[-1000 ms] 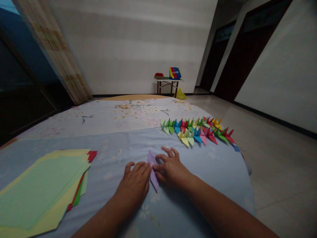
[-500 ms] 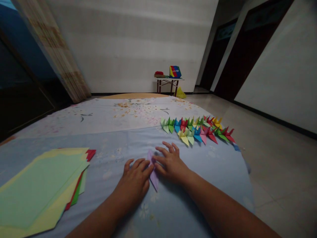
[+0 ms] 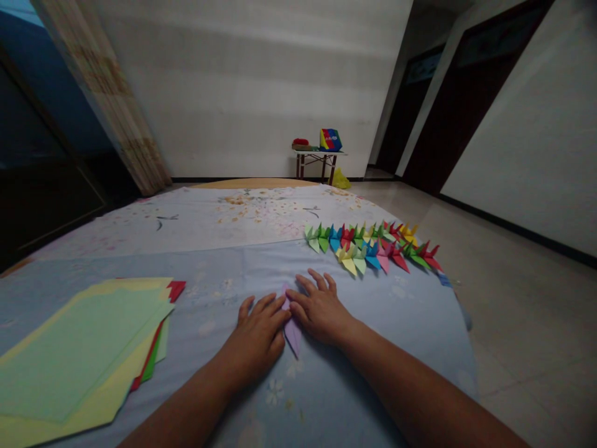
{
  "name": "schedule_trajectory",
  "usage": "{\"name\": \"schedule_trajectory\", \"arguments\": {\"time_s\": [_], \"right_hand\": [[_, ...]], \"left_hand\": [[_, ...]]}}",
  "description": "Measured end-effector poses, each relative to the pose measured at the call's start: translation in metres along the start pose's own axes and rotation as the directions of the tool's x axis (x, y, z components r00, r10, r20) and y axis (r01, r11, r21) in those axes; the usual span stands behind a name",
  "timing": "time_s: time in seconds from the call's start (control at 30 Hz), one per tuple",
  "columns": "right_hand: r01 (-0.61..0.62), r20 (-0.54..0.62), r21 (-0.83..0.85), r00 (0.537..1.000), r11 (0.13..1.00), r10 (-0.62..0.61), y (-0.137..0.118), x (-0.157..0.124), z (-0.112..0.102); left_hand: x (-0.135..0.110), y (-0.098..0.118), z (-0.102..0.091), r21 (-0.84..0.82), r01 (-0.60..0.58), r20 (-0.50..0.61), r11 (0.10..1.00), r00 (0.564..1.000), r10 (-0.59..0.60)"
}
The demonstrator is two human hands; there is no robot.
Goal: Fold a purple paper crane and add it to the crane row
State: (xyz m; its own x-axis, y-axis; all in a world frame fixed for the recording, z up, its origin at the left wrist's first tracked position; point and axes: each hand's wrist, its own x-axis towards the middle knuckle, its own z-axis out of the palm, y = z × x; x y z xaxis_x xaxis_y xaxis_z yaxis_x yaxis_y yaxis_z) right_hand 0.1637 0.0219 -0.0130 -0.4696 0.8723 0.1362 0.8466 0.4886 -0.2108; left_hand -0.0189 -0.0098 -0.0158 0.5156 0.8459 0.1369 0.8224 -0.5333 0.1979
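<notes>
Head view: open grips (image 3: 255,339) (image 3: 321,309) on lilac paper (image 3: 293,330)

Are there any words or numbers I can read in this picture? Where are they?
No word or number can be read. The rainbow-coloured box on the small table has tiny white marks, but they are too small and blurred to read.
</notes>
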Motion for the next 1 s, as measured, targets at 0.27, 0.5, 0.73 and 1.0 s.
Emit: {"name": "schedule_trajectory", "arguments": {"time_s": [0.27,0.5,0.73,1.0], "right_hand": [[-0.028,0.05,-0.059,0.998,0.998,0.031,0.003,0.023,0.0],[-0.084,-0.006,-0.01,0.996,0.996,0.084,0.005,0.026,-0.017],[-0.09,0.075,0.02,0.993,0.996,0.088,0.001,0.017,-0.013],[-0.078,0.061,0.047,0.995,0.996,0.075,0.003,0.019,-0.008]], "left_hand": [[0.002,0.005,-0.007,-0.013,0.015,0.023,1.0,1.0,-0.014],[0.0,0.001,-0.006,-0.035,0.019,0.032,0.999,0.999,-0.018],[-0.001,-0.01,0.001,-0.119,0.006,-0.023,0.993,1.0,-0.009],[0.004,-0.007,-0.009,-0.081,0.031,-0.258,0.996,0.965,-0.051]]}}
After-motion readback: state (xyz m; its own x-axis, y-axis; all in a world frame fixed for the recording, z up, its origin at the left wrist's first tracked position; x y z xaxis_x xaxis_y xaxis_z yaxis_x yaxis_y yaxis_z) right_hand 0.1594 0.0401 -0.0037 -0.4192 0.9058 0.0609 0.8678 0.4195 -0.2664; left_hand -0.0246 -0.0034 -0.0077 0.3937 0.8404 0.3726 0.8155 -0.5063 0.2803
